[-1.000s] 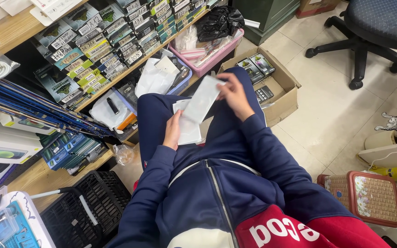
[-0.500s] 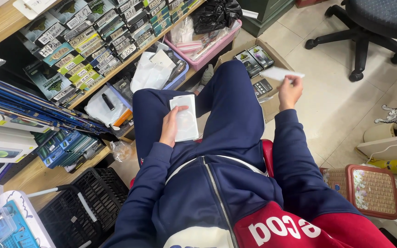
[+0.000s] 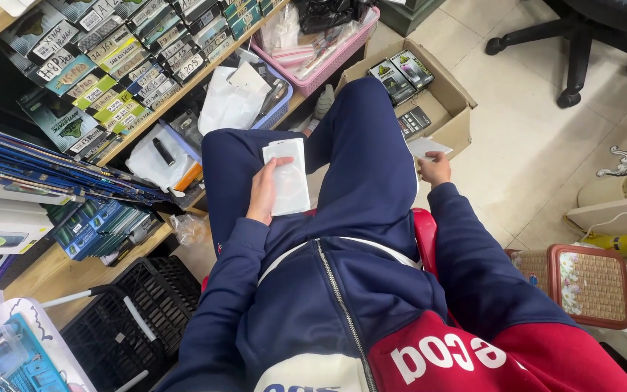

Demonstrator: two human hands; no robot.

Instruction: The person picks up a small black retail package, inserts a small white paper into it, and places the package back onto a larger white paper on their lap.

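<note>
The left hand (image 3: 261, 190) presses a flat white pack (image 3: 287, 176) against the left thigh, fingers curled over its edge so it stays put on the sloping leg. The right hand (image 3: 435, 168) pinches a white sheet (image 3: 427, 147) beside the near wall of the cardboard box (image 3: 450, 129), clear of the lap.
</note>
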